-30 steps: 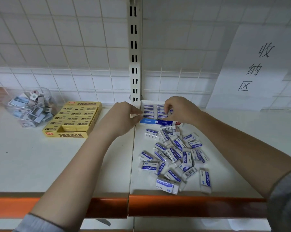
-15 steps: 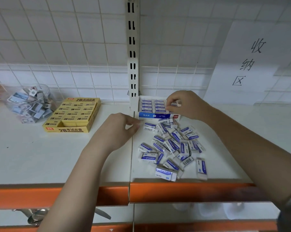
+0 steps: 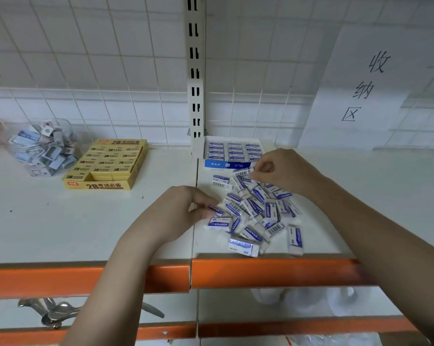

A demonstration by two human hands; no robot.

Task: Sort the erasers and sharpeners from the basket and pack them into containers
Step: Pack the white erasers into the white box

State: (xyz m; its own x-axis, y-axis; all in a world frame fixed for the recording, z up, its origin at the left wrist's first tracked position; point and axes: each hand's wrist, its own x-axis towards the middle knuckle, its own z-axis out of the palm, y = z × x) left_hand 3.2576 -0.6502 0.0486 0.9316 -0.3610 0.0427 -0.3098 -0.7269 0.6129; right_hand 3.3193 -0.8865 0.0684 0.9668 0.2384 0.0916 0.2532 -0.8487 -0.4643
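My left hand (image 3: 178, 211) pinched one eraser (image 3: 215, 209) at the left edge of the loose eraser pile (image 3: 257, 213); my right hand (image 3: 280, 171) pinched another (image 3: 241, 172) just before the blue box (image 3: 232, 152), behind that pile.

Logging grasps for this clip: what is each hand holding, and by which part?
The left hand pinches an eraser by its near end. The right hand pinches another eraser by one end, at the pile's far edge.
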